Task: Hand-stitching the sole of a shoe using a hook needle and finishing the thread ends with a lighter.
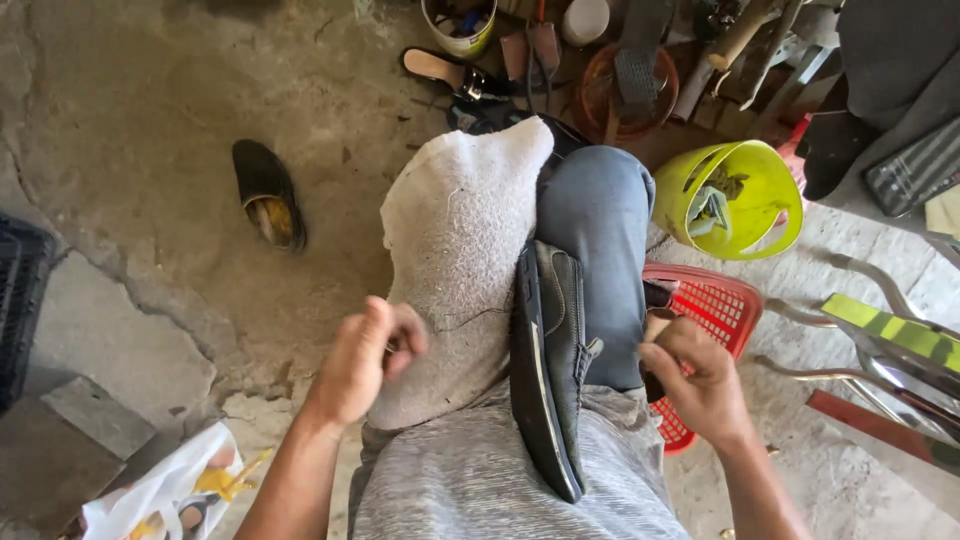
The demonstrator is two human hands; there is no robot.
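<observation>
Shoe repair on a cracked concrete floor (150, 150): you are sitting with a black leather shoe (555, 350) wedged sole-outward between your knees, its toe pointing toward your lap. Your left hand (365, 360) is curling its fingers together in a loose fist, seemingly pinching a thin thread against the grey-white cloth (455, 250) draped over your left knee. Your right hand (700, 380) is closing around a small wooden-handled tool (655, 330), just beside the shoe's upper. A red plastic basket (715, 310) is sitting beside your right leg, a lime-green bucket (740, 200) beyond it. Another dark shoe (268, 192) is lying well apart on the floor, and a white plastic bag (170, 490) is resting near your left elbow.
</observation>
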